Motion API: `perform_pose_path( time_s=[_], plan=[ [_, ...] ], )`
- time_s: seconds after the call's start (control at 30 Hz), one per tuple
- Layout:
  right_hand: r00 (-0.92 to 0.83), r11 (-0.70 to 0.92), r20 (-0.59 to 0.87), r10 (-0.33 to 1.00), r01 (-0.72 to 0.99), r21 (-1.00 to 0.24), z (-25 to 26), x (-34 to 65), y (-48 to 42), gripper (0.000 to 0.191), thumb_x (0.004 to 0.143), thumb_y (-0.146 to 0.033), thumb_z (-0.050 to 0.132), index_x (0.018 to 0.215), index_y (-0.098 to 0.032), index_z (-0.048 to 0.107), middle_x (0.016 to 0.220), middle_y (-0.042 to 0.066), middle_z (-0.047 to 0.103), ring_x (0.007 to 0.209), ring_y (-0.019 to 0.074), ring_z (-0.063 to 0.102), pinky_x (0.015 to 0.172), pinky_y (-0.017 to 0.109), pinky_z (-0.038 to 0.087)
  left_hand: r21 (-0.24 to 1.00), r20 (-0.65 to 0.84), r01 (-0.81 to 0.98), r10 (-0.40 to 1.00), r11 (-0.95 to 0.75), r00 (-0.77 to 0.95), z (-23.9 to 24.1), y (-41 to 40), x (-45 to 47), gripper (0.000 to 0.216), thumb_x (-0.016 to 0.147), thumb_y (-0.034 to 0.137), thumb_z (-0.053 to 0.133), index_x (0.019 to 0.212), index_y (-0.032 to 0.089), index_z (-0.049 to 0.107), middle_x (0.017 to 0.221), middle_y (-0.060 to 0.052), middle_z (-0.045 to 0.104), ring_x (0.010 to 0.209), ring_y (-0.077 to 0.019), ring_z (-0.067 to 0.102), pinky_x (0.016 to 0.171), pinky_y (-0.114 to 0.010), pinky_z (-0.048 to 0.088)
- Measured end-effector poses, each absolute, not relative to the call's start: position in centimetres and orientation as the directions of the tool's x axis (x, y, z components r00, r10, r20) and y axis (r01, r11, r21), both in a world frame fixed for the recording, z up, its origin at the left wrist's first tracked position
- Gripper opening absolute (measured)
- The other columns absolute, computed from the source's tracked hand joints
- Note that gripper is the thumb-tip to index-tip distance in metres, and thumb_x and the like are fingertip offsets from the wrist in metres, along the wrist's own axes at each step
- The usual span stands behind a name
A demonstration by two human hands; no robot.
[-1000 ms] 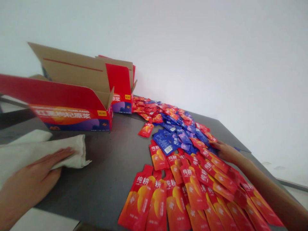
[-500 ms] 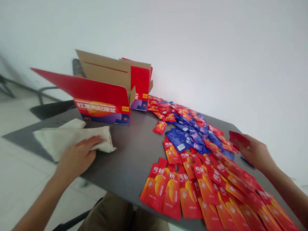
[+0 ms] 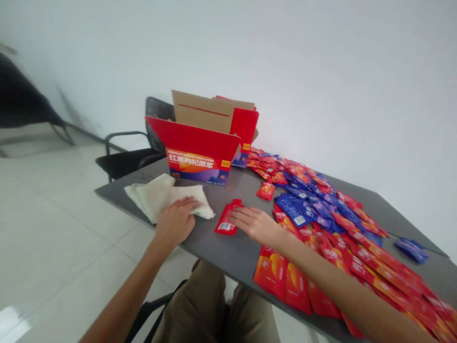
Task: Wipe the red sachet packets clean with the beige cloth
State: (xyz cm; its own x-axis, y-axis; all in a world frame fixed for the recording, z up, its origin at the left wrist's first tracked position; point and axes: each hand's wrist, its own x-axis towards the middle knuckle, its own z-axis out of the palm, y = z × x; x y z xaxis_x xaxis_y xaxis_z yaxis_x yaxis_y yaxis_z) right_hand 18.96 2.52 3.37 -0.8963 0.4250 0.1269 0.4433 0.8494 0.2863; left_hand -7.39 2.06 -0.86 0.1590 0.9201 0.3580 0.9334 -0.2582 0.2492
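Observation:
At the left of the table, my left hand (image 3: pixel 176 220) is closed on a folded white cloth (image 3: pixel 153 193), its fingers together on top. My right hand (image 3: pixel 254 224) reaches across to the table's middle. Its fingers lie together over the right side of a red pouch (image 3: pixel 226 226), which is back side up with a barcode showing; the thumb is hidden. Below my right forearm, overlapping red-and-orange pouches (image 3: pixel 273 270) lie in rows, partly covered by the arm. Behind them spreads a heap of blue pouches (image 3: pixel 294 209) mixed with red ones.
An open red carton (image 3: pixel 200 166) stands beyond the cloth, with a second open carton (image 3: pixel 246 125) behind it. Off to the right lies a single blue pouch (image 3: pixel 412 249). A black chair (image 3: pixel 124 162) is past the table's far left, near the white wall.
My right hand has swung from the table's far right to its middle, bringing a red pouch beside the cloth. My left hand stays on the cloth. The view has turned left.

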Motion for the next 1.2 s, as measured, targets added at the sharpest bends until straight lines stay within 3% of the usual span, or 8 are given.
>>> perform_pose_path(
  time_s=[0.17, 0.27, 0.4, 0.6, 0.73, 0.83, 0.97, 1.2],
  plan=[
    [-0.889, 0.868, 0.065, 0.453, 0.456, 0.198, 3.0, 20.1, 2.1, 0.039, 0.092, -0.01, 0.041, 0.128, -0.013, 0.054, 0.133, 0.013, 0.058, 0.117, 0.0223, 0.059, 0.096, 0.038, 0.051, 0.279, 0.374, 0.919, 0.913, -0.279, 0.164, -1.1, 2.1, -7.4, 0.049, 0.077, 0.008, 0.043, 0.121, 0.019, 0.062, 0.132, -0.009, 0.059, 0.123, -0.023, 0.053, 0.106, -0.037, 0.039],
    [-0.793, 0.798, 0.136, 0.594, 0.602, 0.031, 3.9, 20.3, 1.5, 0.039, 0.091, -0.012, 0.04, 0.127, -0.016, 0.055, 0.131, 0.011, 0.06, 0.117, 0.0212, 0.059, 0.1, 0.039, 0.048, 0.294, 0.386, 0.911, 0.908, -0.289, 0.163, -1.1, 1.9, -7.3, 0.049, 0.077, 0.007, 0.043, 0.121, 0.018, 0.062, 0.132, -0.009, 0.059, 0.123, -0.0234, 0.053, 0.106, -0.038, 0.039],
    [-0.454, 0.5, 0.214, 0.865, 0.822, -0.274, 4.0, 18.9, 1.5, 0.042, 0.089, -0.035, 0.051, 0.125, -0.015, 0.056, 0.124, 0.013, 0.063, 0.11, 0.0253, 0.063, 0.094, 0.04, 0.05, 0.341, 0.371, 0.881, 0.908, -0.328, 0.194, -0.9, 1.9, -7.6, 0.051, 0.076, 0.006, 0.04, 0.118, 0.022, 0.064, 0.129, -0.004, 0.061, 0.122, -0.0221, 0.053, 0.104, -0.038, 0.041],
    [-0.392, 0.402, 0.141, 0.909, 0.734, -0.547, 1.8, 16.0, 2.2, 0.058, 0.076, -0.049, 0.064, 0.123, -0.015, 0.056, 0.108, 0.01, 0.068, 0.091, 0.0239, 0.065, 0.083, 0.036, 0.05, 0.512, 0.446, 0.743, 0.873, -0.43, 0.198, 2.4, 1.3, -7.0, 0.049, 0.081, 0.011, 0.036, 0.122, 0.022, 0.061, 0.125, -0.001, 0.064, 0.115, -0.0179, 0.059, 0.103, -0.033, 0.042],
    [-0.491, 0.442, 0.124, 0.862, 0.61, -0.658, 1.3, 15.6, 2.4, 0.047, 0.073, -0.041, 0.068, 0.111, -0.014, 0.061, 0.091, 0.004, 0.068, 0.074, 0.0181, 0.062, 0.07, 0.03, 0.049, 0.397, 0.398, 0.731, 0.822, -0.555, 0.409, 3.9, 0.1, -4.5, 0.048, 0.081, 0.011, 0.04, 0.122, 0.023, 0.062, 0.125, -0.001, 0.064, 0.116, -0.019, 0.058, 0.103, -0.034, 0.042],
    [-0.582, 0.519, 0.19, 0.79, 0.472, -0.713, 1.3, 15.9, 2.6, 0.049, 0.068, -0.031, 0.073, 0.113, -0.014, 0.062, 0.107, 0.006, 0.066, 0.088, 0.0207, 0.063, 0.08, 0.03, 0.049, 0.279, 0.262, 0.739, 0.789, -0.613, 0.556, 2.8, -1.0, -3.3, 0.048, 0.078, 0.01, 0.042, 0.118, 0.022, 0.065, 0.125, -0.004, 0.064, 0.117, -0.0208, 0.058, 0.101, -0.036, 0.044],
    [-0.581, 0.543, 0.261, 0.771, 0.385, -0.746, 0.9, 16.2, 2.8, 0.05, 0.064, -0.028, 0.076, 0.111, -0.014, 0.065, 0.117, 0.008, 0.064, 0.099, 0.0236, 0.061, 0.091, 0.034, 0.047, 0.153, 0.221, 0.74, 0.752, -0.655, 0.621, 1.2, -1.8, -3.3, 0.053, 0.079, 0.009, 0.041, 0.129, 0.017, 0.056, 0.137, -0.01, 0.053, 0.13, -0.0202, 0.046, 0.107, -0.036, 0.038],
    [-0.557, 0.451, 0.212, 0.803, 0.336, -0.827, 0.5, 16.1, 3.1, 0.06, 0.061, -0.034, 0.08, 0.116, -0.018, 0.064, 0.122, 0.005, 0.064, 0.117, 0.0248, 0.055, 0.108, 0.039, 0.035, 0.114, 0.134, 0.748, 0.756, -0.654, 0.641, 2.1, 3.1, -2.3, 0.051, 0.077, 0.006, 0.04, 0.123, 0.016, 0.059, 0.132, -0.011, 0.058, 0.12, -0.0228, 0.055, 0.102, -0.036, 0.041]
  ],
)
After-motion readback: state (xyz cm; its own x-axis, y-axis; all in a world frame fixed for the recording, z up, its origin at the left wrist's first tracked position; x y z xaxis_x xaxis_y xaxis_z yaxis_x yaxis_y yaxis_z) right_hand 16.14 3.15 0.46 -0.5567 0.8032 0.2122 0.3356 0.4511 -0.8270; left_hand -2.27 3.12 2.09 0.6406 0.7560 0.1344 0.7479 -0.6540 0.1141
